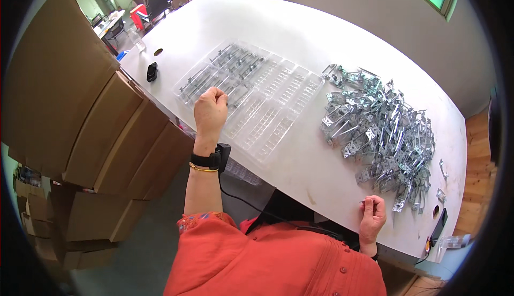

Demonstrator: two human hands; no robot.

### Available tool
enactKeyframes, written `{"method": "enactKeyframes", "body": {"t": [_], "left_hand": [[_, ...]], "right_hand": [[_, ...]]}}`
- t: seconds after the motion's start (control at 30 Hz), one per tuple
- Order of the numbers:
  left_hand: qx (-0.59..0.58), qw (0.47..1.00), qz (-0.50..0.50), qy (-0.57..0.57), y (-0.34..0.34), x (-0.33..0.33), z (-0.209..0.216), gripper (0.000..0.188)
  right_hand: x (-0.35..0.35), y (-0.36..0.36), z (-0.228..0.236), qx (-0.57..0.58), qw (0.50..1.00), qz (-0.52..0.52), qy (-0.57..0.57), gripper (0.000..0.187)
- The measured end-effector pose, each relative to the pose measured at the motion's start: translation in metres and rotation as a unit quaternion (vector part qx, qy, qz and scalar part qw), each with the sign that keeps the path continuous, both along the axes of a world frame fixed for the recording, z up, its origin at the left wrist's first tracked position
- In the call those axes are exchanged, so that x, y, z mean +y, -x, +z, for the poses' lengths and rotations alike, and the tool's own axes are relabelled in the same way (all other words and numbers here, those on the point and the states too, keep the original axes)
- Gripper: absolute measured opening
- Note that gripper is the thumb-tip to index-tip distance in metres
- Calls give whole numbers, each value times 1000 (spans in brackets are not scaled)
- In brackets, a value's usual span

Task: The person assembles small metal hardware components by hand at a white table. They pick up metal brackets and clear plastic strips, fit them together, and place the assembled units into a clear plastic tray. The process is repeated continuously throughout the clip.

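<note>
My left hand [210, 113] is closed over the near left part of a clear plastic tray [261, 156], its fingers pinched together. What it grips, if anything, is hidden by the fingers. Rows of slim silver metal parts [235, 60] lie in the left compartments of the tray, while the moulded slots on its right side show no parts. At the near edge of the table, my right hand [372, 218] is closed too, with a small dark tip poking out by the thumb. Beyond it spreads a large heap of silver metal brackets with rods [383, 130].
The white table [300, 183] carries a black object [152, 72] and a clear bottle [136, 40] at its far left. Stacked cardboard boxes [101, 135] stand left of it. A few loose metal pieces [441, 194] lie right of the heap. A black cable [241, 199] runs from my left wrist.
</note>
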State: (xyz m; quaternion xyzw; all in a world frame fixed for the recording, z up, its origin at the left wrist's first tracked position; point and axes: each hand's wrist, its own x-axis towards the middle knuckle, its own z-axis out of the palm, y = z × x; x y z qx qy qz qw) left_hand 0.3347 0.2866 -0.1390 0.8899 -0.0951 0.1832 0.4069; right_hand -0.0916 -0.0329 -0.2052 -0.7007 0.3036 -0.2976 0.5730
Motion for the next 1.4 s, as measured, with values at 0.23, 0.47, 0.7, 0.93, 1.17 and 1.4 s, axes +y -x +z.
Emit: {"method": "enactKeyframes", "body": {"t": [0.23,0.47,0.7,0.93,1.17,1.4], "left_hand": [[23,999,11,-37,-10,-8,-15,13],[43,996,23,-78,-15,-8,-21,14],[74,992,30,-97,-13,-7,-20,15],[58,990,17,-128,-19,-7,-31,16],[73,989,20,-129,-11,-6,-32,18],[55,992,28,-114,18,-18,-11,20]], "right_hand": [[1,-1,0,6,1000,0,21,15],[-2,0,-5,0,1000,5,7,13],[-1,1,-3,-1,1000,5,-5,12],[-1,0,-3,-9,1000,2,-22,13],[1,-1,-2,-10,1000,7,-25,12],[4,-2,2,-14,1000,9,-11,9]]}}
